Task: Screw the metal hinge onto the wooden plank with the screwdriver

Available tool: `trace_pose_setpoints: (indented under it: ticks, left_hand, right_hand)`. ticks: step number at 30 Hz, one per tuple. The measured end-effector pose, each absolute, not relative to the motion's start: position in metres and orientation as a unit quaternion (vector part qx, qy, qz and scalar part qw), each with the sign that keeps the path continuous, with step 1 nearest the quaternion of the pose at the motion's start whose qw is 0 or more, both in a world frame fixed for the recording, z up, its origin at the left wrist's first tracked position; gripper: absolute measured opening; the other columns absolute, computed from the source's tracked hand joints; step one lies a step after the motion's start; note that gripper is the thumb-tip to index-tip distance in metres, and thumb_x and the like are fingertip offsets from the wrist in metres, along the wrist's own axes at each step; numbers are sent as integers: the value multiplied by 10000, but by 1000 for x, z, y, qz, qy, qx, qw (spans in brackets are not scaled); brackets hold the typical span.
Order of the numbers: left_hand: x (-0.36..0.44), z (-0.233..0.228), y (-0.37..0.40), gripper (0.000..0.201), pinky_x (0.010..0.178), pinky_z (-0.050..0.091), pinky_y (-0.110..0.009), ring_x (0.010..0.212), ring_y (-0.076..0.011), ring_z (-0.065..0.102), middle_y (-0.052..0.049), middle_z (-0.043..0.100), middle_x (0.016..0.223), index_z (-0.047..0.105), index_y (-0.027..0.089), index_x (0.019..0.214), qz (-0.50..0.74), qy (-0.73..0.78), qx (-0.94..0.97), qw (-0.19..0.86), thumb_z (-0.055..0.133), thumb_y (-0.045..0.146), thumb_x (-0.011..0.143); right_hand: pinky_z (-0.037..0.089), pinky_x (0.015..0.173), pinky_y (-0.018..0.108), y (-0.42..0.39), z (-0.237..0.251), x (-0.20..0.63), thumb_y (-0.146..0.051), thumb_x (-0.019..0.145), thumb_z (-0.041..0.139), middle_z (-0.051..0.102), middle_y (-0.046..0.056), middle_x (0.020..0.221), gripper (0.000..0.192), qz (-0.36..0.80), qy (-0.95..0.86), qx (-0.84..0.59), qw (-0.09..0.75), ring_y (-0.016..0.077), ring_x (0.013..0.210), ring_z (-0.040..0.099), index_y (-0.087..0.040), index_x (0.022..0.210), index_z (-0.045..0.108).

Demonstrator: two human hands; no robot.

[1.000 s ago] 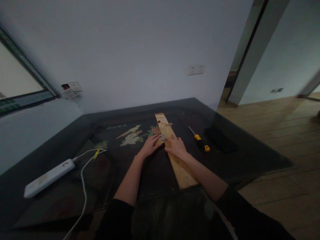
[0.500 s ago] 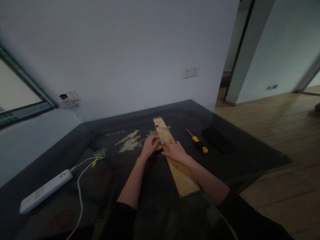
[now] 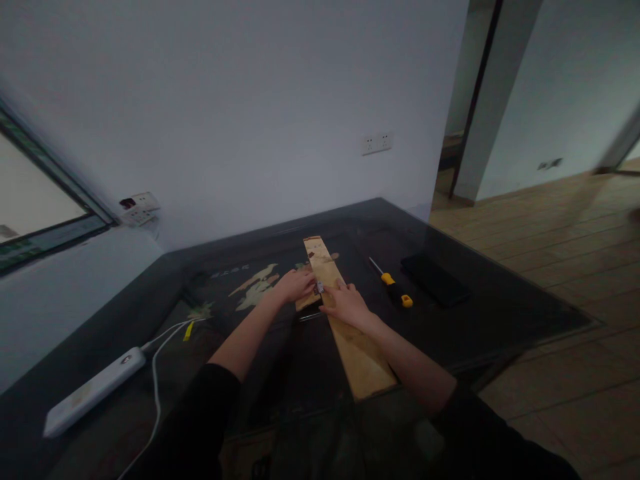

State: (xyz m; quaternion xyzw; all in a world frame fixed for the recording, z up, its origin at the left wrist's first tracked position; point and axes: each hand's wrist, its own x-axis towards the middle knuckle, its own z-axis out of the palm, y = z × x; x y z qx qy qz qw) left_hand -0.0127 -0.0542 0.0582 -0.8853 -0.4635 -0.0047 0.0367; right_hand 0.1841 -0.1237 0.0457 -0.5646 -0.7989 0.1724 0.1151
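A long, pale wooden board lies lengthwise on the dark table, angled away from me. Across it rests my right hand, thumb along its left edge and fingers closed over it. My left hand is at the board's left side, fingers curled and fingertips at a small, shiny metal fitting, its exact kind too small to make out. Under my left hand shows a shorter wooden piece beside the long board. A screwdriver with a yellow and black handle lies to the right of my right hand.
A black, flat object lies beyond the screwdriver. At left is a white power strip with a white cable and a yellow tag. The dark table has a bird picture and meets a wall with sockets.
My left hand has turned, its forearm now swung out to the left, uncovering more of the shorter wooden piece. My right hand stays on the board. The view has shifted slightly.
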Motion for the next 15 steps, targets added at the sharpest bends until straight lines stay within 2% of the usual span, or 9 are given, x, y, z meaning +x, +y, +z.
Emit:
trace_pose_setpoints:
  ticks: [7, 11, 15]
  left_hand:
    - [-1, 57, -47, 112, 840, 434, -352, 940, -256, 672, -122, 718, 997, 629, 186, 919, 52, -435, -894, 93, 538, 250, 930]
    - [1, 56, -52, 170, 840, 430, -363, 982, -264, 678, -144, 724, 1044, 638, 159, 999, 82, -429, -885, 160, 495, 238, 955]
    - [2, 60, -57, 197, 824, 432, -349, 994, -248, 683, -125, 729, 1077, 637, 158, 1054, 105, -417, -883, 190, 479, 240, 969]
  right_hand:
    - [397, 975, 424, -124, 47, 186, -557, 878, 578, 417, 153, 1521, 615, 166, -799, -566, 117, 364, 1254, 489, -300, 1434, 519]
    - [394, 979, 424, -124, 46, 186, -551, 886, 571, 413, 150, 1526, 606, 159, -800, -566, 120, 364, 1249, 494, -311, 1438, 512]
    - [396, 982, 425, -123, 44, 184, -544, 880, 589, 404, 152, 1535, 623, 148, -803, -567, 114, 360, 1250, 496, -305, 1448, 501]
